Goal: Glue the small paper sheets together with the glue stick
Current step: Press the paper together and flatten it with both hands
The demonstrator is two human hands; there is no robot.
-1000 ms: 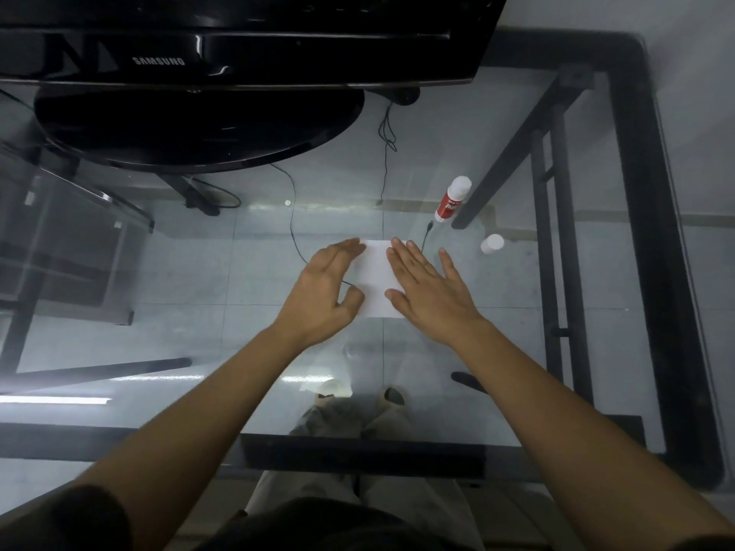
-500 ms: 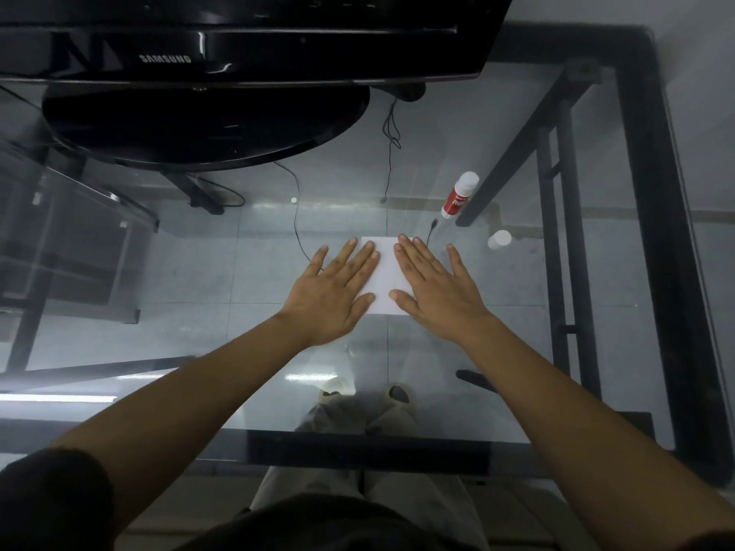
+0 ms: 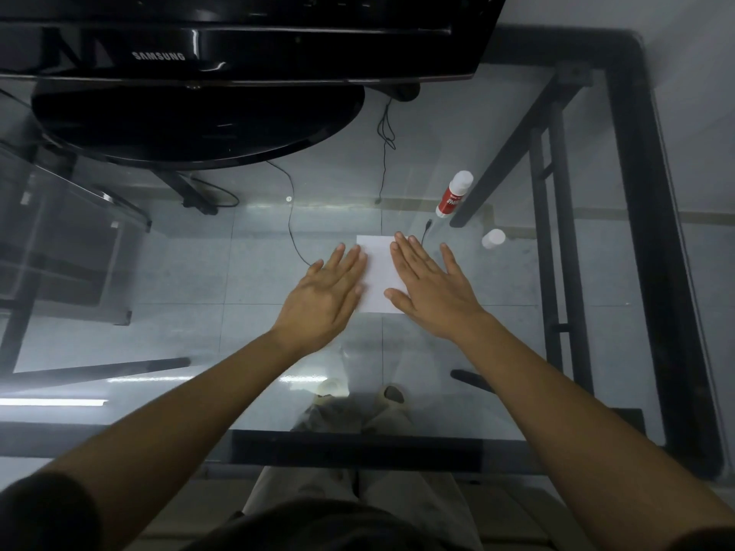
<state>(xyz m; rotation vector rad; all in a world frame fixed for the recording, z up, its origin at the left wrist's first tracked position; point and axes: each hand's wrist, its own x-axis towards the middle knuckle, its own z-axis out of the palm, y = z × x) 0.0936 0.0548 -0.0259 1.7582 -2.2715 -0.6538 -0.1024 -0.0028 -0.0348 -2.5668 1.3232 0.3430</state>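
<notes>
A small white paper sheet [image 3: 380, 272] lies flat on the glass table [image 3: 517, 351]; I cannot tell how many sheets are stacked there. My left hand [image 3: 324, 298] lies flat, palm down, over the paper's left edge with fingers spread. Flat on the right edge rests my right hand [image 3: 431, 290], fingers also spread. Neither hand holds anything. A red and white glue stick [image 3: 454, 193] stands uncapped behind the paper to the right. Its white cap [image 3: 493, 238] sits apart on the glass, further right.
A black Samsung monitor [image 3: 238, 45] with a round base [image 3: 199, 125] fills the back left. Thin black cables [image 3: 296, 228] hang under the glass. The table's black frame [image 3: 652, 232] runs along the right and front edges. My legs show through the glass.
My left hand went from curled at the paper's left edge to lying flat on it, then slid slightly left. The right hand stayed pressed flat.
</notes>
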